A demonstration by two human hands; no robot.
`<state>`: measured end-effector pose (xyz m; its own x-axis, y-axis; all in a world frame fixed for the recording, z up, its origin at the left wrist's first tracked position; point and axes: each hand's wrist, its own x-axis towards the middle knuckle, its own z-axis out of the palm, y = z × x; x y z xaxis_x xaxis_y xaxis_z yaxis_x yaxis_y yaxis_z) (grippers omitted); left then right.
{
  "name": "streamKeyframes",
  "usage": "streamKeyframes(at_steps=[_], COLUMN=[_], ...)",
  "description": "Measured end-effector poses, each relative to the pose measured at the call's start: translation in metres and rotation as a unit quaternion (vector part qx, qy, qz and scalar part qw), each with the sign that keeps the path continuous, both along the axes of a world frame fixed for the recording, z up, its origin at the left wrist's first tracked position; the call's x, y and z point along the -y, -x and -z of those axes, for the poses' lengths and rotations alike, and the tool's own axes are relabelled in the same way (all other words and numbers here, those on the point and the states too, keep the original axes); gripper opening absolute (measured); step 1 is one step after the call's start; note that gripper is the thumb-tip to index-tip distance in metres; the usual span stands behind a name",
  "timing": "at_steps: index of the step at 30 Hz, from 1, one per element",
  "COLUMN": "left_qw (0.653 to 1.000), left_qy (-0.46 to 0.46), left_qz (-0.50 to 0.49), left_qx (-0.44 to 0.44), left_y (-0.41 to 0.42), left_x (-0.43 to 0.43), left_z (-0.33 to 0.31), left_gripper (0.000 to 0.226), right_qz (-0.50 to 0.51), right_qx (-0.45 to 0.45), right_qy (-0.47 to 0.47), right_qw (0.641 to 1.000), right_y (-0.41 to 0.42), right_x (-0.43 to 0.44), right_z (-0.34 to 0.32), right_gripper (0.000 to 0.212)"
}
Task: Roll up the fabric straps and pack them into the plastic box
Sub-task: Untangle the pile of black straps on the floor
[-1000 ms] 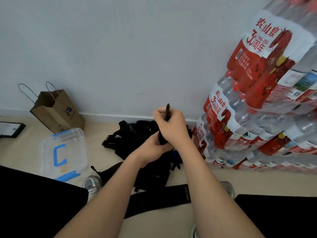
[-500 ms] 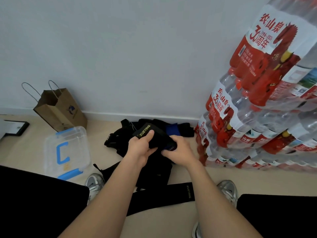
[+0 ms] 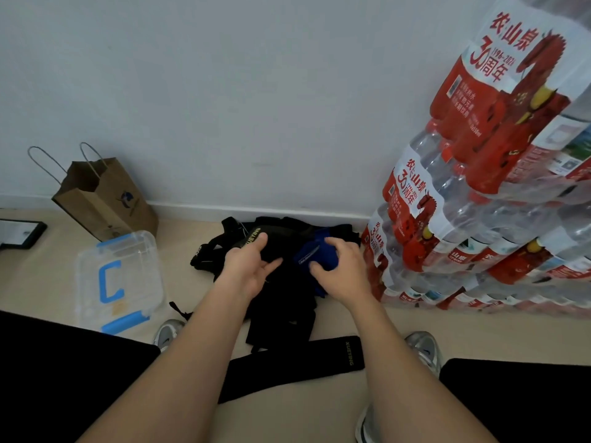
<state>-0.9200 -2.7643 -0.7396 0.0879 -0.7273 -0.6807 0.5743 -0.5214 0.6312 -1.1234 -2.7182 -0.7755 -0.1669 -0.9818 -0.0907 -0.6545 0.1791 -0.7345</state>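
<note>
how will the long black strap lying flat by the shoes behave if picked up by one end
The long black strap lies flat against the floor, so it would probably droop limply. It looks like thin fabric, so likely light. Unrolled and flat, it seems unlikely to roll.

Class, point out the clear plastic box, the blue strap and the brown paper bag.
clear plastic box [image 3: 140, 270]: head view, on its clear top.
blue strap [image 3: 308, 254]: head view, its exposed blue fabric.
brown paper bag [image 3: 108, 203]: head view, on its front face.
</note>
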Motion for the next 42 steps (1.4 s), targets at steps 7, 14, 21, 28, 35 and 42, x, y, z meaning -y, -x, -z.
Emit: streamKeyframes(at_steps=[7,14,21,28,35,42], left_qw=[0.999,0.997,0.985,0.968,0.978,0.972], left_qy=[0.012,0.043,0.085,0.028,0.036,0.047], left_qz=[0.028,0.069,0.115,0.093,0.09,0.119], left_qx=[0.012,-0.018,0.094,0.229,0.182,0.198], left_y=[0.013,0.018,0.009,0.008,0.013,0.014], left_x=[-0.016,-0.023,-0.02,-0.024,-0.028,-0.024], left_z=[0.007,0.0,0.001,0.016,0.024,0.02], left_gripper=[0.042,0.029,0.042,0.027,0.016,0.017], right_qz=[0.017,0.013,0.027,0.006,-0.003,0.004], right_qx=[-0.096,-0.145,-0.016,0.122,0.131,0.077], right_qy=[0.043,0.07,0.042,-0.015,-0.025,0.068], right_qw=[0.994,0.987,0.999,0.992,0.991,0.995], right_y=[-0.035,-0.051,-0.037,-0.024,-0.021,-0.031], right_x=[0.001,0.003,0.001,0.01,0.01,0.01], right_z=[-0.002,-0.004,0.006,0.006,0.004,0.007], right_gripper=[0.064,0.052,0.027,0.048,0.053,0.018])
